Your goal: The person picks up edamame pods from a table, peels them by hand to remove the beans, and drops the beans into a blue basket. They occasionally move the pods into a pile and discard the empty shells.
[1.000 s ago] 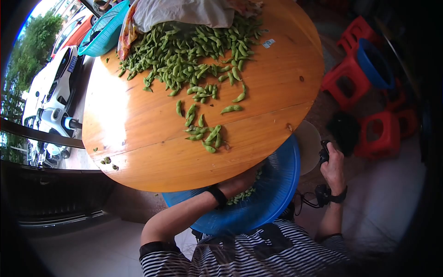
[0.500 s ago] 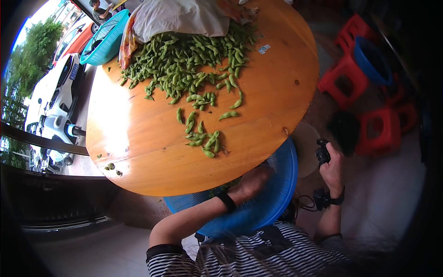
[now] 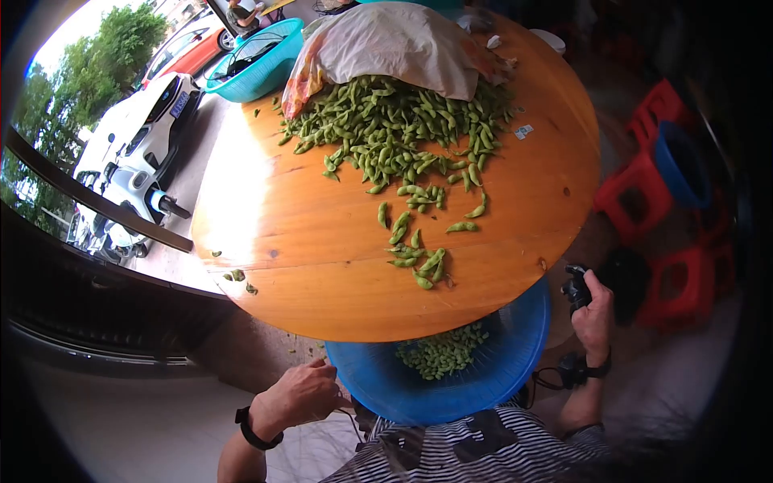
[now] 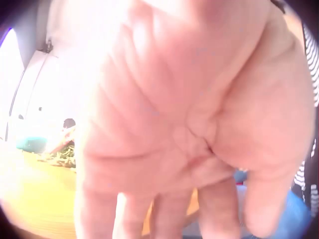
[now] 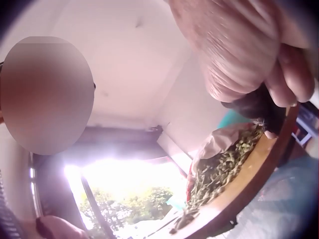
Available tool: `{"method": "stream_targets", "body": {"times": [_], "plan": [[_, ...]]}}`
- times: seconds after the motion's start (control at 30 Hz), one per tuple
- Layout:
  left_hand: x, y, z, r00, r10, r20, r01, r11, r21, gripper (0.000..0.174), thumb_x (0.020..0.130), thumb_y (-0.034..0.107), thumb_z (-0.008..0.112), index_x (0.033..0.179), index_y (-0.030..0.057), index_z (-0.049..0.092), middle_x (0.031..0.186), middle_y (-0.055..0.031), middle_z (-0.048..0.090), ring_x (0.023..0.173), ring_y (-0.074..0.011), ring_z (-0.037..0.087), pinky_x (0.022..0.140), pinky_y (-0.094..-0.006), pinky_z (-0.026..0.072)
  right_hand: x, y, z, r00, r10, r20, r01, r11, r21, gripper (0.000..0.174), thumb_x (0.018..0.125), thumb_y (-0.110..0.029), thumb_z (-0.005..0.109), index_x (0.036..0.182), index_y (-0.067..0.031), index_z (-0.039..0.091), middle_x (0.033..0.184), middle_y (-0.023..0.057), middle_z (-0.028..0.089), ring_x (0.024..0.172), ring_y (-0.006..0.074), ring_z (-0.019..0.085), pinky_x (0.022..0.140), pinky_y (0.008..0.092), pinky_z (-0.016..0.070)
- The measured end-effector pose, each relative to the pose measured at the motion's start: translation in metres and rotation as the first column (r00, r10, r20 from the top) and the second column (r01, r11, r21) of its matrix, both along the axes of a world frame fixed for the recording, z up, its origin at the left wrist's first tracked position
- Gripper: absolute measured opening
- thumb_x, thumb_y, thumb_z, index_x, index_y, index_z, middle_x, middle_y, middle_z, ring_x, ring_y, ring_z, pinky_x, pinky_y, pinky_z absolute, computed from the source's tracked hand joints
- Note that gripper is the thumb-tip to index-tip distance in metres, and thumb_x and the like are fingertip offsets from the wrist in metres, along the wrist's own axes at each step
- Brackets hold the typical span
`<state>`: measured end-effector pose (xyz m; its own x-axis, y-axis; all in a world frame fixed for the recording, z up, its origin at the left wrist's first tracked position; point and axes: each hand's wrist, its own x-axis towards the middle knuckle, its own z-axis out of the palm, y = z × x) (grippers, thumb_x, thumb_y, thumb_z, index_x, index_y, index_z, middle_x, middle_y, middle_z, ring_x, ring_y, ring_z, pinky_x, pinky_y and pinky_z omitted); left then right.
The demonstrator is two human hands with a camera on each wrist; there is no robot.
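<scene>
My left hand (image 3: 302, 396), a dark band at its wrist, is beside the left rim of the blue basin (image 3: 515, 362). In the left wrist view its palm (image 4: 164, 114) faces the camera, fingers loosely extended and nothing held. Shelled green beans (image 3: 443, 352) lie in the bottom of the basin, partly under the table edge. My right hand (image 3: 594, 318), right of the basin, grips a small black handheld device (image 3: 576, 288) with the thumb along its top. Edamame pods (image 3: 403, 129) are heaped on the wooden table (image 3: 338, 282), with several loose ones (image 3: 419, 262) nearer the front.
A pale cloth (image 3: 394, 44) covers the back of the heap. A turquoise basket (image 3: 258, 68) stands at the far left edge. Red stools (image 3: 636, 193) and another blue basin (image 3: 683, 165) are on the right. Pod scraps (image 3: 239, 276) lie at the table's left edge.
My left hand has come up out of the basin and moved left past its rim, uncovering the shelled beans. The right hand keeps its grip on the black device. The head view has shifted.
</scene>
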<state>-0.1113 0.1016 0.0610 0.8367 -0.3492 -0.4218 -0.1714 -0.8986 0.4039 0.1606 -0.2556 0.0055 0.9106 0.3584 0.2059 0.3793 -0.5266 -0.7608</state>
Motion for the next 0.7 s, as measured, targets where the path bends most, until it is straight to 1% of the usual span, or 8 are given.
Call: {"method": "stream_targets", "body": {"times": [0.03,0.07,0.13,0.2,0.37,0.5,0.57,0.7], "plan": [[-0.002,0.002,0.002,0.984,0.124,0.129,-0.142,0.98,0.139,0.018,0.08,0.015,0.071,0.098,0.0107,0.069,0.095,-0.0066,0.061,0.088,-0.0255,0.064,0.071,-0.0359,0.0546,-0.002,0.008,0.004,0.998,0.044,-0.049,-0.044,0.999,0.016,0.032,0.075,0.01,0.045,0.102,0.0027,0.062,0.074,0.0124,0.061,0.064,0.0202,0.056,0.064,0.0296,0.0467],[0.003,0.001,-0.003,0.982,0.133,0.133,-0.152,0.979,0.137,0.018,0.08,0.015,0.071,0.098,0.0107,0.069,0.095,-0.0066,0.061,0.088,-0.0255,0.064,0.071,-0.0359,0.0546,-0.003,0.018,0.006,0.998,0.053,-0.044,-0.053,0.999,0.015,0.032,0.075,0.01,0.045,0.102,0.0027,0.062,0.074,0.0124,0.061,0.064,0.0202,0.056,0.064,0.0296,0.0467],[0.038,-0.01,-0.012,0.882,0.352,0.313,-0.295,0.931,-0.215,0.024,0.08,0.007,0.069,0.104,0.0101,0.069,0.1,-0.0087,0.063,0.09,-0.0282,0.064,0.072,-0.0373,0.0554,-0.009,0.037,0.009,0.983,0.18,-0.035,-0.175,0.979,0.102,0.036,0.075,0.011,0.045,0.105,0.0028,0.063,0.076,0.0111,0.063,0.066,0.0183,0.058,0.066,0.0277,0.0475],[0.075,-0.024,-0.016,0.811,0.443,0.382,-0.317,0.881,-0.35,0.033,0.079,-0.002,0.065,0.111,0.0092,0.067,0.1,-0.0106,0.062,0.088,-0.0304,0.064,0.073,-0.0402,0.0558,-0.017,0.056,0.016,0.967,0.242,-0.083,-0.227,0.961,0.158,0.042,0.072,0.008,0.044,0.109,0.0031,0.063,0.08,0.0109,0.064,0.071,0.0179,0.06,0.071,0.0269,0.0477],[0.14,-0.027,-0.055,0.707,0.442,0.551,-0.27,0.89,-0.367,0.035,0.079,-0.006,0.061,0.111,0.0074,0.064,0.098,-0.0114,0.061,0.087,-0.0321,0.064,0.072,-0.0413,0.0552,-0.028,0.072,0.015,0.876,0.463,-0.136,-0.436,0.88,0.189,0.046,0.067,0.002,0.045,0.11,0.0042,0.062,0.085,0.014,0.064,0.079,0.0239,0.064,0.075,0.0281,0.049],[0.144,-0.025,-0.069,0.727,0.447,0.521,-0.282,0.886,-0.368,0.033,0.078,-0.005,0.064,0.109,0.0072,0.065,0.099,-0.0119,0.06,0.086,-0.0322,0.063,0.071,-0.0394,0.055,-0.036,0.084,0.015,0.818,0.523,-0.241,-0.457,0.844,0.28,0.04,0.069,0.005,0.046,0.106,0.0042,0.064,0.08,0.0124,0.064,0.073,0.0232,0.064,0.073,0.0279,0.049],[0.139,-0.027,-0.067,0.648,0.59,0.481,-0.298,0.778,-0.553,0.031,0.078,-0.004,0.069,0.106,0.0071,0.064,0.097,-0.011,0.062,0.083,-0.0288,0.063,0.07,-0.0355,0.0547,-0.039,0.092,0.016,0.798,0.547,-0.252,-0.494,0.834,0.246,0.04,0.07,0.005,0.046,0.106,0.0042,0.064,0.078,0.012,0.063,0.071,0.0227,0.063,0.071,0.0279,0.0486],[0.118,-0.043,-0.055,0.705,0.65,0.285,-0.349,0.667,-0.658,0.025,0.081,-0.001,0.073,0.102,0.005,0.063,0.093,-0.0061,0.064,0.08,-0.0192,0.064,0.07,-0.03,0.0533,-0.054,0.111,0.006,0.752,0.57,-0.33,-0.502,0.82,0.274,0.038,0.07,0.003,0.049,0.105,0.0037,0.064,0.078,0.0127,0.062,0.071,0.0203,0.061,0.071,0.0284,0.0474]]}}
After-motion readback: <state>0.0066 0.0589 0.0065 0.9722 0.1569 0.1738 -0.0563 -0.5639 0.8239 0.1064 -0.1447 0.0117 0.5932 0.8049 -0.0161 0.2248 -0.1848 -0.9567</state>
